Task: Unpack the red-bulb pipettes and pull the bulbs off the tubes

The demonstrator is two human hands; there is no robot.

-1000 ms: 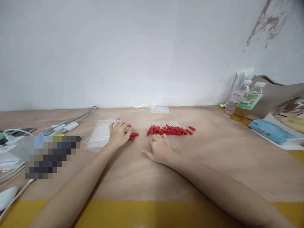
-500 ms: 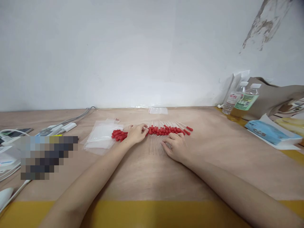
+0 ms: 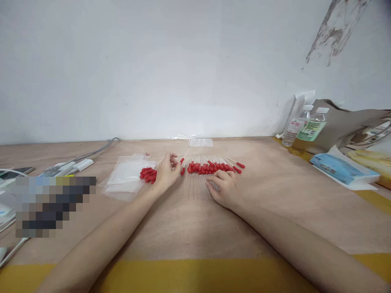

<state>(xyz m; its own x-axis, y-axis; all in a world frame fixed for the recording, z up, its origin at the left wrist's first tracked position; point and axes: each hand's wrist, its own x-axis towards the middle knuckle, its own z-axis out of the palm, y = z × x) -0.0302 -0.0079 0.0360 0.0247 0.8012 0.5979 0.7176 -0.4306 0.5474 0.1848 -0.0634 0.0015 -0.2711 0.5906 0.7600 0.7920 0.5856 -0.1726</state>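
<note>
A row of several clear glass droppers with red rubber bulbs [image 3: 214,167] lies on the brown table. My left hand [image 3: 166,173] pinches one red-bulbed dropper [image 3: 182,160] at the row's left end, lifted slightly off the table. Left of that hand lies a small pile of loose red bulbs [image 3: 147,174]. My right hand [image 3: 222,187] rests flat on the glass tubes of the row, fingers curled, pressing them down.
Clear plastic bags [image 3: 125,177] lie left of the red pile, and another small bag [image 3: 200,142] lies by the wall. Cables and a white adapter [image 3: 77,164] sit at left. Two bottles [image 3: 305,127], a brown paper bag and a blue packet [image 3: 336,167] stand at right.
My left hand went from the bags to the row's left end, then drew back left with one dropper. My right hand shifted right along the glass tubes.
</note>
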